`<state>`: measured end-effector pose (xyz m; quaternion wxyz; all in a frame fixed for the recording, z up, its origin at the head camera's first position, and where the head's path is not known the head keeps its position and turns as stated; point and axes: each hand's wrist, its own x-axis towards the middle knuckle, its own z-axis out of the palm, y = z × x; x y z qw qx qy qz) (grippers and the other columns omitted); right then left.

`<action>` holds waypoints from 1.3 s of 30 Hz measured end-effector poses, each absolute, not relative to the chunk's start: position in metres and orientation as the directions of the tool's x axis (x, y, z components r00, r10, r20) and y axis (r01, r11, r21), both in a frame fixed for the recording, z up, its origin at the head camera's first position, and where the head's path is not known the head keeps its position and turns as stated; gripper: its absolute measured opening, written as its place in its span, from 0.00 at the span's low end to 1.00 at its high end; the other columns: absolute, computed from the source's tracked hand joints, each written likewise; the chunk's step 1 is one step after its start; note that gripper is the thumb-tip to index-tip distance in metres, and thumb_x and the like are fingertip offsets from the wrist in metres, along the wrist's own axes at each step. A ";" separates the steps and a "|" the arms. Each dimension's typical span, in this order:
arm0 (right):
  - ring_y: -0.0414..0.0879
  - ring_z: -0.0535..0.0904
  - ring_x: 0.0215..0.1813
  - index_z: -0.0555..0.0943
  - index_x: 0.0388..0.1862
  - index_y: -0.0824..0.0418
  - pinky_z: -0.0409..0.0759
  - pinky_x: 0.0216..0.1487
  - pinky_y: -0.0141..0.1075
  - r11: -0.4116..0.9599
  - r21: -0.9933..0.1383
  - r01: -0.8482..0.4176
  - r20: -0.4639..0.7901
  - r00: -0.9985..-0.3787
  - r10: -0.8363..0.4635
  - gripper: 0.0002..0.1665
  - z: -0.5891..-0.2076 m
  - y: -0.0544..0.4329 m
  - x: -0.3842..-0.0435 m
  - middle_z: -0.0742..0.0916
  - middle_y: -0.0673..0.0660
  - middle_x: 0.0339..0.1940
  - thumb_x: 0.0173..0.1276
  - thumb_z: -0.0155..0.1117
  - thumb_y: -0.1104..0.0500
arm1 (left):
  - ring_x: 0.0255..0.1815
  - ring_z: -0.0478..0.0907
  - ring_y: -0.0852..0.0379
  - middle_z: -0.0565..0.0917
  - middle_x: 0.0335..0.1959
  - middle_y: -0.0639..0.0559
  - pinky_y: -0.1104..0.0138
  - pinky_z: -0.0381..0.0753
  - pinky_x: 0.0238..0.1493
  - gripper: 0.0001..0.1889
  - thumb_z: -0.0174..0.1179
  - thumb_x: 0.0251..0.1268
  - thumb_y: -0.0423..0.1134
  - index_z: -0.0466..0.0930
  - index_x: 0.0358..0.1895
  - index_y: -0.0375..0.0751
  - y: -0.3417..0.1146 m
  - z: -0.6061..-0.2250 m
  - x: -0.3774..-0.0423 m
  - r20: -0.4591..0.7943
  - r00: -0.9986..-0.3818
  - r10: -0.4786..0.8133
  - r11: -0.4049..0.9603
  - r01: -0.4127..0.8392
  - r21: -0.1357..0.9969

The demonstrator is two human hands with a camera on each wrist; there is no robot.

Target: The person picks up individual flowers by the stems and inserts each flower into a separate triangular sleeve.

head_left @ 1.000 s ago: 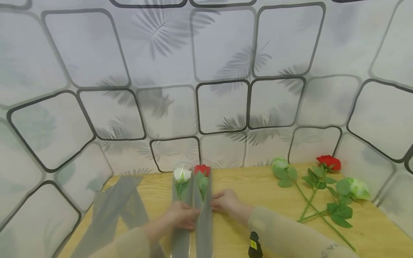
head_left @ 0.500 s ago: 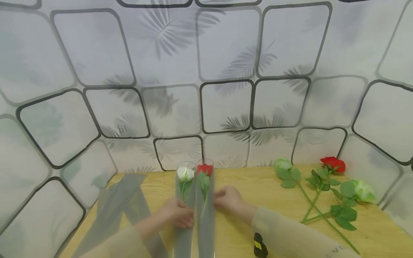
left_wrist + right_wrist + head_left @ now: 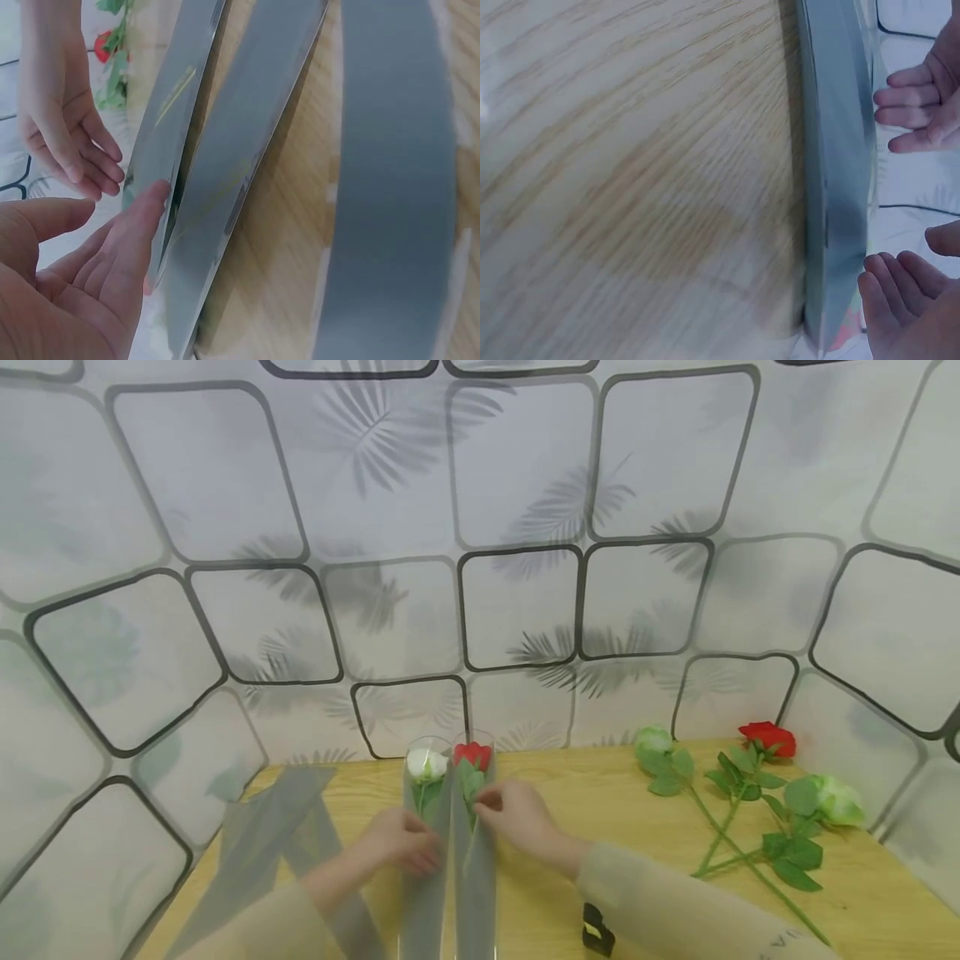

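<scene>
Two grey-and-clear flower sleeves lie side by side, a white rose (image 3: 426, 766) in the left sleeve (image 3: 426, 902) and a red rose (image 3: 472, 756) in the right sleeve (image 3: 476, 902). My left hand (image 3: 401, 842) hovers over the white rose's sleeve, fingers loosely bent and gripping nothing. My right hand (image 3: 519, 818) is at the upper right edge of the red rose's sleeve. In the right wrist view, this right hand (image 3: 907, 307) has relaxed fingers beside the sleeve (image 3: 840, 172); whether they touch it I cannot tell. The left wrist view shows the left hand's fingers (image 3: 124, 247) extended near a sleeve's edge.
More flat grey sleeves (image 3: 262, 835) overlap on the left of the wooden table (image 3: 600, 802). Loose stems lie at the right: a red rose (image 3: 768, 739) and two pale green ones, including a pale green rose (image 3: 836, 802). A small black object (image 3: 597, 931) sits near the right forearm.
My left hand has drawn back left, away from the red rose's sleeve. My right hand has risen and moved slightly left over that sleeve's edge. Both sleeves lie about where they were.
</scene>
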<state>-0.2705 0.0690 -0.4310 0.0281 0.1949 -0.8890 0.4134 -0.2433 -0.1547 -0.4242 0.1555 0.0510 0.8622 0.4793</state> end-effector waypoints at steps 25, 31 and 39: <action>0.34 0.81 0.27 0.91 0.32 0.54 0.81 0.35 0.26 0.731 -0.412 -0.543 -0.036 -0.792 -0.609 0.10 -0.392 0.017 -0.240 0.91 0.45 0.28 0.66 0.78 0.49 | 0.40 0.89 0.43 0.91 0.38 0.39 0.48 0.90 0.46 0.10 0.71 0.64 0.35 0.87 0.41 0.29 -0.224 -0.406 -0.240 0.012 -0.993 0.113 0.915 0.109 0.388; 0.35 0.83 0.33 0.91 0.36 0.55 0.83 0.38 0.26 0.732 -0.374 -0.569 -0.047 -0.777 -0.628 0.09 -0.392 0.006 -0.236 0.93 0.47 0.35 0.63 0.81 0.51 | 0.40 0.89 0.41 0.91 0.38 0.37 0.47 0.90 0.46 0.12 0.72 0.61 0.32 0.86 0.43 0.26 -0.246 -0.411 -0.235 0.029 -0.995 0.092 0.942 0.096 0.322; 0.33 0.68 0.20 0.81 0.20 0.55 0.71 0.25 0.24 0.720 -0.348 -0.600 -0.043 -0.757 -0.652 0.20 -0.400 -0.009 -0.232 0.80 0.42 0.17 0.63 0.81 0.49 | 0.41 0.86 0.36 0.88 0.43 0.31 0.45 0.87 0.43 0.15 0.69 0.60 0.33 0.83 0.46 0.25 -0.274 -0.410 -0.236 0.004 -1.000 -0.030 0.965 -0.028 0.260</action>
